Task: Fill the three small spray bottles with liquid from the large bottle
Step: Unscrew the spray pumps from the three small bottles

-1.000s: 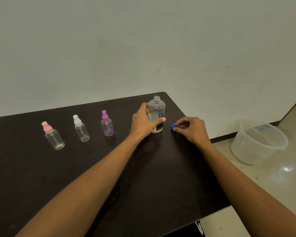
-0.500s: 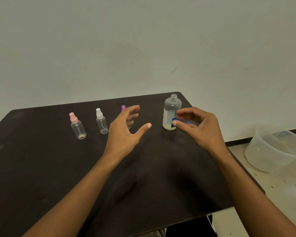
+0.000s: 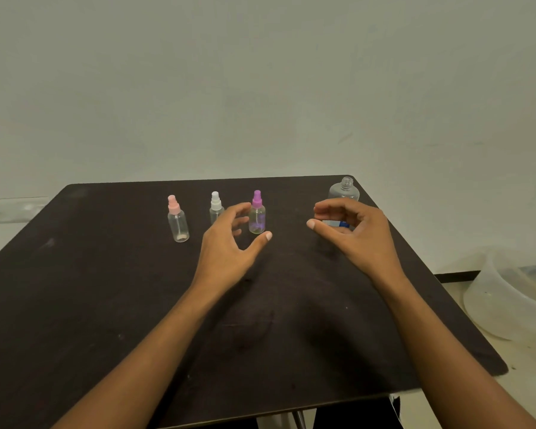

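Note:
Three small clear spray bottles stand in a row at the back of the dark table (image 3: pixel 90 305): pink-capped (image 3: pixel 178 224), white-capped (image 3: pixel 216 205) and purple-capped (image 3: pixel 257 216). My left hand (image 3: pixel 229 243) hovers open just in front of the purple-capped one, fingers and thumb spread on either side without closing on it; its fingers hide the white-capped bottle's base. The large clear bottle (image 3: pixel 344 190) stands uncapped at the back right corner. My right hand (image 3: pixel 356 233) is in front of it, fingers loosely curved, holding nothing. A blue bit (image 3: pixel 343 224) shows through its fingers; cap or label, I cannot tell.
A translucent plastic tub (image 3: pixel 514 298) sits on the pale floor to the right of the table. A plain wall runs close behind the table's far edge. The large bottle stands very near the table's back right corner.
My left hand let go of the large bottle and moved left to the purple-capped bottle. My right hand released the blue cap and lifted. The view swung left.

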Motion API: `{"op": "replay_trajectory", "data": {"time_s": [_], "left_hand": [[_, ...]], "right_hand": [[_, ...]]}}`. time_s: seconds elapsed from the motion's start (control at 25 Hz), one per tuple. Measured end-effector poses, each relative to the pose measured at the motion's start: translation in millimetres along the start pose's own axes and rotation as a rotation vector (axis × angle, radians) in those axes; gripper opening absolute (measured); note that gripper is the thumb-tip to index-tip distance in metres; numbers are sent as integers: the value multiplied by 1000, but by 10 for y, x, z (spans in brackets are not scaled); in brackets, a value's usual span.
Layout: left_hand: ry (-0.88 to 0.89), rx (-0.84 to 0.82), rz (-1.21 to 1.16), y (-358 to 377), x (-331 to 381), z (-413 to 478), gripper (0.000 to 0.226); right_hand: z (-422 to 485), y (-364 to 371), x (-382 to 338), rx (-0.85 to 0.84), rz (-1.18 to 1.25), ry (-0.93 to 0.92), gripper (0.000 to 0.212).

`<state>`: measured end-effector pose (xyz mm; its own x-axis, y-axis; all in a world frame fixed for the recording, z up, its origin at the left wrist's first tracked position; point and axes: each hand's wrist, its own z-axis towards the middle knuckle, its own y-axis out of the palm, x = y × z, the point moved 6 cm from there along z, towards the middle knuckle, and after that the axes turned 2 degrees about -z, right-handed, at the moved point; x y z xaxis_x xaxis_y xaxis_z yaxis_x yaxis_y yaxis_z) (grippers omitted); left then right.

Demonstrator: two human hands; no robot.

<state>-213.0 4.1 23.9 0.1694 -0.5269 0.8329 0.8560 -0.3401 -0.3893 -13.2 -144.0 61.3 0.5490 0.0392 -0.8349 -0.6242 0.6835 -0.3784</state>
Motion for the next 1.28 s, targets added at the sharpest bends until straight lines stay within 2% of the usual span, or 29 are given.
{"op": "replay_trajectory", "data": {"time_s": [0.24, 0.44, 0.52, 0.72, 0.92, 1.16, 1.28], "left_hand": [[-78, 6, 87, 238, -263, 251, 88], [-160, -21, 72, 464, -377, 458, 92], [-166, -13, 64, 537, -419, 530, 86], [-210, -22, 88, 624, -540, 667, 48], [-266, -27, 65, 593, -646, 711, 46], [-221, 13, 70, 559, -635, 728, 38], [-167, 18, 58, 510, -534, 686, 35]], "right_hand": [[307, 351, 30, -35, -16, -14, 33], [581, 736, 123, -75, -105, -33, 48], [704, 907, 201, -87, -171, -26, 52], [936, 1301, 420, -123, -287, -2, 53], [1029, 1457, 536, -108, -322, -14, 47], [1058, 1450, 486, -107, -325, -35, 29], [1047, 1329, 352, -140, -356, -69, 28]]}}
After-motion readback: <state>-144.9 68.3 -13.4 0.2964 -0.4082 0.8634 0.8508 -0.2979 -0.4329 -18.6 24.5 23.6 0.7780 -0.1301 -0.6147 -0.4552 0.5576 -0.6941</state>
